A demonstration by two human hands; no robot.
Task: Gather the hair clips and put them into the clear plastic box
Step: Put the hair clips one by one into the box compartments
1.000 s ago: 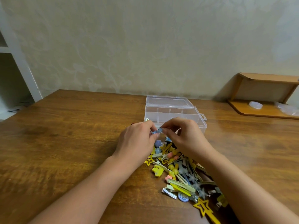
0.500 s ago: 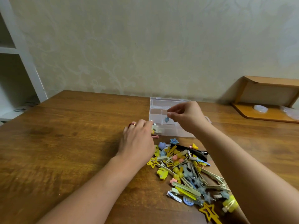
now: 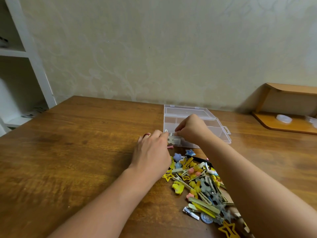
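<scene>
The clear plastic box lies open on the wooden table, its lid folded back toward the wall. My right hand reaches down into the front-left compartment, its fingertips pinching a small silvery hair clip. My left hand holds the box's front-left corner with curled fingers. A pale clip shows through the box wall there. The pile of colourful hair clips lies just in front of the box, partly hidden under my right forearm. A pink clip peeks out beside my left hand.
A wooden corner shelf with a small clear round lid stands at the back right. White shelving stands at the left. The wooden table stretches wide to the left of the box.
My right hand carried a small blue clip from above the pile to the box, then dropped low into the front-left compartment. My left hand moved to the box's front-left corner and stayed.
</scene>
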